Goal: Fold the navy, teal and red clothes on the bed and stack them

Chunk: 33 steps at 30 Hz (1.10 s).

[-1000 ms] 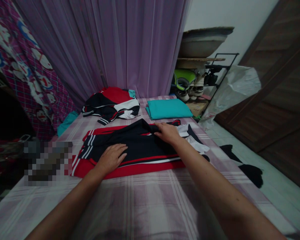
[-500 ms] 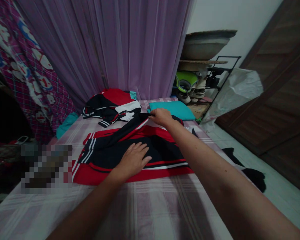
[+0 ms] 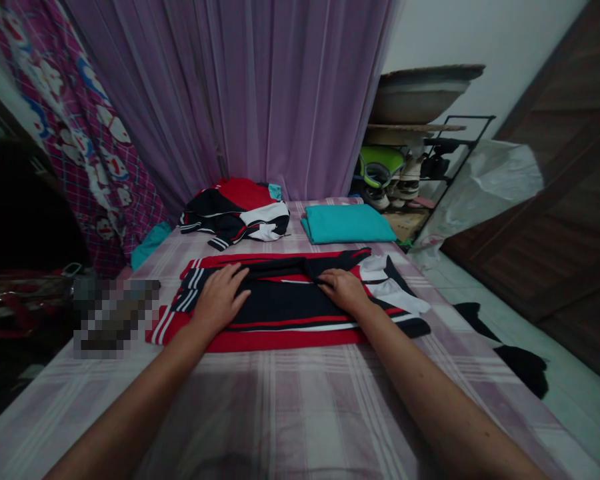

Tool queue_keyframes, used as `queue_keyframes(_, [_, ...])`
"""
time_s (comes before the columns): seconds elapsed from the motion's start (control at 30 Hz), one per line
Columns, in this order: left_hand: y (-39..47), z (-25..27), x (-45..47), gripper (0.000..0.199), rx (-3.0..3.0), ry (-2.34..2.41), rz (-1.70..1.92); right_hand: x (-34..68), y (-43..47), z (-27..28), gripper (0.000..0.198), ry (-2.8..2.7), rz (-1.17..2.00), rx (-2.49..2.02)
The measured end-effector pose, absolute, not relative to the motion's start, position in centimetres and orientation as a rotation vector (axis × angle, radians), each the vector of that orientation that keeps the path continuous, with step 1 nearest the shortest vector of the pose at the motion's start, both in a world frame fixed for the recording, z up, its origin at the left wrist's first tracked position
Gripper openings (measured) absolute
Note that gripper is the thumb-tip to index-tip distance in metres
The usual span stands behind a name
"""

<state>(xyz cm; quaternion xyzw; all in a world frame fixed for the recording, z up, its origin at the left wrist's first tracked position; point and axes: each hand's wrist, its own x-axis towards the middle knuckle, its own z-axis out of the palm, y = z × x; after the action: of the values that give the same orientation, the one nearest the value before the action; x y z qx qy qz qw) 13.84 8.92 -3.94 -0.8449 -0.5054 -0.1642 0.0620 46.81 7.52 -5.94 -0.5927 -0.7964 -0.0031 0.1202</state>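
At centre, a striped red-navy-white fabric garment (image 3: 275, 303) lies on lilac-and-white plaid cloth (image 3: 260, 400); left hand (image 3: 217, 297) spread upon it, right hand (image 3: 345, 290) curled at a fold, grip unclear from here. Apparent step: folding; next calls for smoothing.

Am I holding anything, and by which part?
Can't tell: the right hand touches a dark fold of the garment; the left hand lies on it near striped cuffs.
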Motion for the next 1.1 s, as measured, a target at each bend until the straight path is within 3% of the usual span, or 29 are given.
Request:
queue_keyframes(0.1, [11.0,-4.0,11.5,0.057,-2.437,-1.722,-0.288,46.2,6.8,-5.5,0.034,-2.279,-0.062,-1.731])
queue_keyframes(0.23, [12.3,-4.9,9.9,0.048,-2.466,-1.760,-0.048,45.6,6.0,-5.2,0.033,-2.299,-0.016,-1.796])
queue_keyframes(0.53, [12.7,-2.7,10.1,0.042,-2.421,-1.734,-0.108,45.5,6.8,-3.4,0.033,-2.187,0.001,-1.918])
queue_keyframes(0.77, [14.9,-0.5,8.9,0.060,-2.667,-1.581,0.173,46.0,11.8,1.6,0.033,-2.139,0.017,-2.023])
queue_keyframes(0.93, [17.6,1.1,8.5,0.039,-2.508,-1.626,0.315,45.4,16.4,3.2,0.034,-2.009,0.122,-1.958])
queue_keyframes(1.1, [23.7,4.6,9.7,0.037,-2.337,-1.656,0.281,46.0,21.4,3.1,0.032,-1.864,0.081,-1.953])
